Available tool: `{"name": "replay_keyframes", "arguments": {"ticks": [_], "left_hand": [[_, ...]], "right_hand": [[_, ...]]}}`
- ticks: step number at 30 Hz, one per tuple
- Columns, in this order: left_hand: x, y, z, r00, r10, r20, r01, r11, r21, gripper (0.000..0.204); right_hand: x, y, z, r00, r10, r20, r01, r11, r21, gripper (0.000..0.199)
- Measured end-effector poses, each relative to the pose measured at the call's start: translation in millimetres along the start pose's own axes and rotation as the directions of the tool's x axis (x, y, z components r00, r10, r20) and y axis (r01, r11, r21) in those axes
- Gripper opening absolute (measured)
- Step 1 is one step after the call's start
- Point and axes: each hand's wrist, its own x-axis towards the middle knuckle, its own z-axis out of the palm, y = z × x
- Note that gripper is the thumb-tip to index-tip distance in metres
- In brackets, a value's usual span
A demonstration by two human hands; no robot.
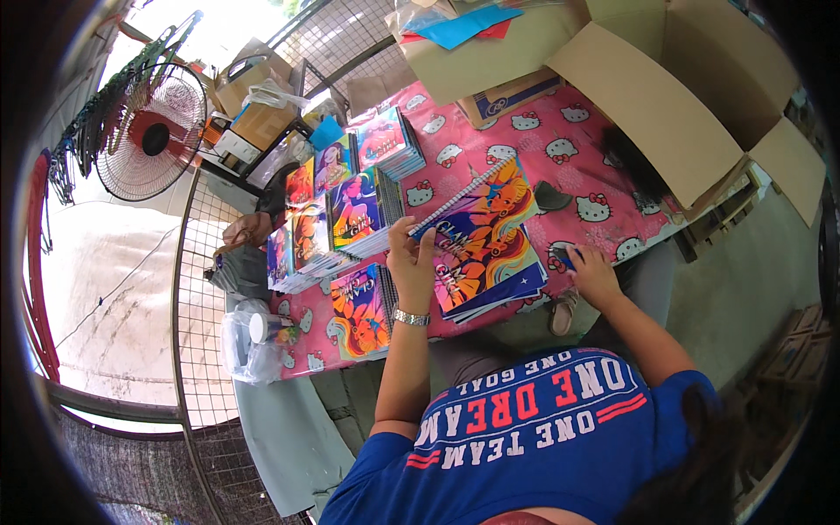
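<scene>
A spiral-bound notebook (494,206) with a bright illustrated cover lies tilted over a stack of loose printed covers (494,271) on the pink table. My left hand (411,262) grips its coil edge at the near left corner, thumb and fingers closed on it. To the right of the stack, at the table's near edge, my right hand (592,276) is closed around a small dark blue object (572,256); its kind is mostly hidden by the fingers. Left of my left wrist lies another spiral notebook (360,304), with a similar cover.
Several stacks of spiral notebooks (354,210) stand on the table's left side. A large open carton (647,114) is at the right, another box (472,61) at the back. A plastic bag with a white-lidded container (260,327) sits at the left corner. Beyond stands a fan (155,138).
</scene>
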Motion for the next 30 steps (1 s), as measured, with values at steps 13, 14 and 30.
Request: {"name": "replay_keyframes", "arguments": {"ticks": [13,14,30], "left_hand": [[-1.8,-2.6,-0.5,0.998,-0.052,0.047,0.055,0.997,-0.062,0.009],[-2.5,4.6,1.3,0.997,-0.070,0.034,0.073,0.993,-0.093,0.008],[-25.0,-0.6,-14.9,0.995,-0.084,-0.046,0.081,0.994,-0.079,0.013]], "right_hand": [[60.6,-168.4,-127.1,0.793,-0.332,-0.511,0.587,0.640,0.495,0.062],[63.5,-173.6,-126.2,0.784,-0.342,-0.518,0.594,0.656,0.466,0.062],[74.5,-182.9,-105.1,0.947,-0.318,0.047,-0.013,0.110,0.994,0.054]]}}
